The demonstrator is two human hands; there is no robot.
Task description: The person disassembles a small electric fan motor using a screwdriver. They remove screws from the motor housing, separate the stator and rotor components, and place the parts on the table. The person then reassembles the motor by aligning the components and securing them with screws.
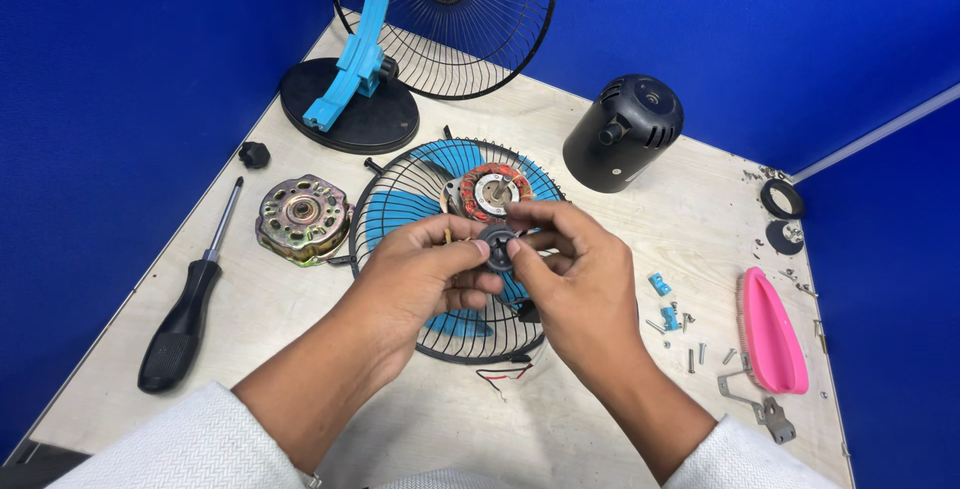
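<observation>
Both hands meet over the middle of the table and pinch one small dark round part (497,247) between their fingertips. My left hand (420,274) grips it from the left, my right hand (570,274) from the right. Just beyond the part lies a motor stator with copper windings and a shaft (492,189). It rests on a black wire fan grille (400,184) with blue fan blades (410,207) under it.
A metal motor end cover (303,217) and a black-handled screwdriver (190,314) lie at left. A black motor housing (624,134) sits at the back right. A second grille on a blue stand with a round base (350,99) is at the back. Pink brush (772,334), screws (690,349) and black rings (782,199) are at right.
</observation>
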